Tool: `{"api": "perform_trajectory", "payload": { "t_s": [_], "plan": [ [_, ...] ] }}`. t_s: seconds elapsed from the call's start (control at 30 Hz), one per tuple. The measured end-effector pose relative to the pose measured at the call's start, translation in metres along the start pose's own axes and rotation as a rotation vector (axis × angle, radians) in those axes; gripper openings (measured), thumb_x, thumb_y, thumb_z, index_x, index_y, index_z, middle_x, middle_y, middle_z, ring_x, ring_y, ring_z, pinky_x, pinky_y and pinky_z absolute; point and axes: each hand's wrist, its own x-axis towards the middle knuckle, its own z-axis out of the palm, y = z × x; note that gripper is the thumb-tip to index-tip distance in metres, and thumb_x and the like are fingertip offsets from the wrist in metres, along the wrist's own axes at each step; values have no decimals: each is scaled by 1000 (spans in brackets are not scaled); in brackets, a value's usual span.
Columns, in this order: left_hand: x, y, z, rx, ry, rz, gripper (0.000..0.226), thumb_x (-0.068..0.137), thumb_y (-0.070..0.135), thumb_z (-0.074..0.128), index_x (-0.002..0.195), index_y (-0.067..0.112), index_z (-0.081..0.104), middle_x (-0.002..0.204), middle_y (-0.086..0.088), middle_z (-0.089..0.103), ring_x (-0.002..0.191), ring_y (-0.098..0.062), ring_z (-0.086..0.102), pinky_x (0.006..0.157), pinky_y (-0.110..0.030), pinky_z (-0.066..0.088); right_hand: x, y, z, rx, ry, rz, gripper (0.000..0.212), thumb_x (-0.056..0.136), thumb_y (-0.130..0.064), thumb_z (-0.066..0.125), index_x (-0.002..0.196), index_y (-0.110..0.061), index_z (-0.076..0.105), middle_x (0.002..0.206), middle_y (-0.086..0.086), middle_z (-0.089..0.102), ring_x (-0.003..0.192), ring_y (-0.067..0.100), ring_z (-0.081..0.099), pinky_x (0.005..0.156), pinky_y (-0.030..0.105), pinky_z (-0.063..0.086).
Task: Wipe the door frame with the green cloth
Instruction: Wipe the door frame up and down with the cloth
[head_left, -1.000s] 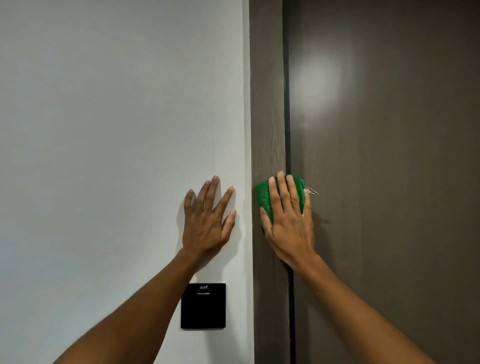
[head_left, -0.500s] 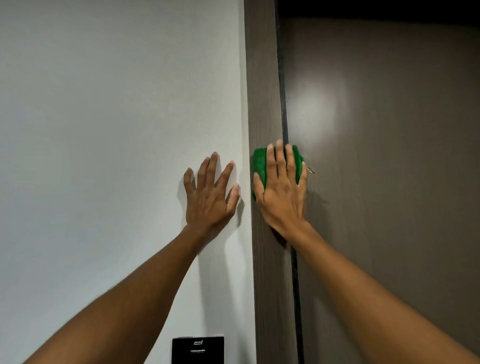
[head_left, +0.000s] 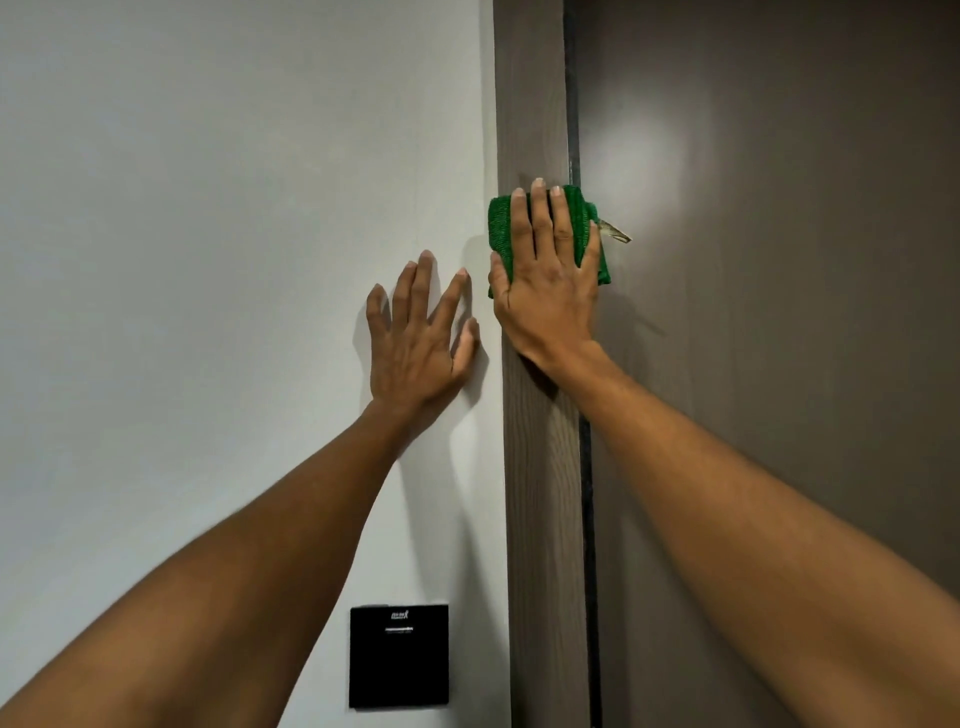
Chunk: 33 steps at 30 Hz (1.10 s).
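one folded green cloth (head_left: 500, 228), coarse knit, pressed flat against one brown door frame (head_left: 540, 519) under straight-fingered right hand (head_left: 550, 296); left hand (head_left: 415, 353) splayed wide on wall (head_left: 208, 260).

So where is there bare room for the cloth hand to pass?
The frame is bare above the cloth, and below the right hand beside the black panel. Crowded on the wall side: the left hand lies flat close by the cloth.

Two bare forearms, uncovered to the wrists. The left hand (head_left: 421, 338) and right hand (head_left: 550, 280) are bare too; fingernails look trimmed short, though detail is soft.
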Motion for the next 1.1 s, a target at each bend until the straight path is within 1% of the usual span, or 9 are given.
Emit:
{"api": "perform_trajectory", "payload": {
  "t_s": [0.1, 0.23, 0.33, 0.47, 0.63, 0.77, 0.83, 1.0, 1.1],
  "plan": [
    [-19, 5, 1, 5, -20, -15, 61, 99, 53, 25, 155, 30, 20, 166, -10, 10, 153, -25, 8, 122, -52, 4, -16, 0, 0, 0, -9, 3, 66, 99, -42, 31, 156, -15, 9, 165, 7, 9, 153, 23, 7, 121, 56, 5],
    [-64, 8, 7, -1, -45, 63, 63, 99, 57, 23, 155, 31, 16, 166, -12, 10, 153, -25, 7, 121, -50, 2, -45, -1, 2, -6, -14, 16, 65, 99, -43, 30, 155, -15, 12, 165, 8, 11, 153, 23, 9, 121, 56, 7],
    [-97, 13, 10, 23, -75, 98, 63, 99, 57, 22, 156, 30, 15, 165, -12, 11, 152, -25, 9, 121, -50, 2, -71, -3, 1, -12, -10, 30, 64, 99, -43, 30, 155, -14, 17, 164, 8, 16, 152, 23, 14, 121, 55, 9],
    [-138, 18, 10, 33, -107, 58, 62, 99, 52, 28, 155, 29, 17, 165, -12, 13, 152, -25, 10, 121, -51, 3, -96, -5, 0, -10, -6, 35, 63, 99, -41, 31, 154, -14, 20, 163, 9, 20, 151, 23, 17, 121, 55, 10],
    [-188, 31, 6, 24, -166, -43, 62, 98, 48, 33, 155, 26, 21, 165, -13, 16, 152, -25, 10, 120, -51, 5, -121, -7, 1, -5, -4, 41, 62, 99, -41, 34, 153, -13, 23, 162, 9, 24, 150, 24, 20, 120, 55, 11],
    [-209, 36, 8, 36, -182, -34, 63, 99, 47, 35, 156, 24, 18, 164, -14, 16, 151, -25, 7, 120, -54, 11, -139, -8, 3, -5, 6, 46, 62, 98, -41, 36, 152, -12, 27, 160, 11, 28, 149, 25, 24, 120, 56, 14],
    [-215, 33, 12, 55, -179, -11, 65, 99, 48, 32, 156, 23, 15, 164, -14, 15, 151, -26, 6, 119, -54, 11, -151, -8, 3, -8, 4, 47, 62, 98, -41, 38, 152, -12, 28, 160, 11, 30, 149, 26, 26, 119, 56, 15],
    [-224, 25, 25, 80, -159, 42, 68, 100, 51, 30, 157, 26, 4, 165, -13, 7, 152, -27, 2, 120, -52, 3, -190, -9, 9, -20, -5, 56, 62, 100, -43, 37, 152, -12, 26, 160, 11, 30, 149, 25, 26, 119, 55, 17],
    [-225, 24, 30, 77, -144, 35, 69, 100, 53, 29, 157, 27, 2, 165, -11, 4, 153, -26, -1, 121, -51, -2, -222, -9, 12, -29, -25, 68, 63, 101, -45, 35, 153, -12, 21, 160, 11, 28, 150, 24, 23, 120, 54, 16]
  ]
}}
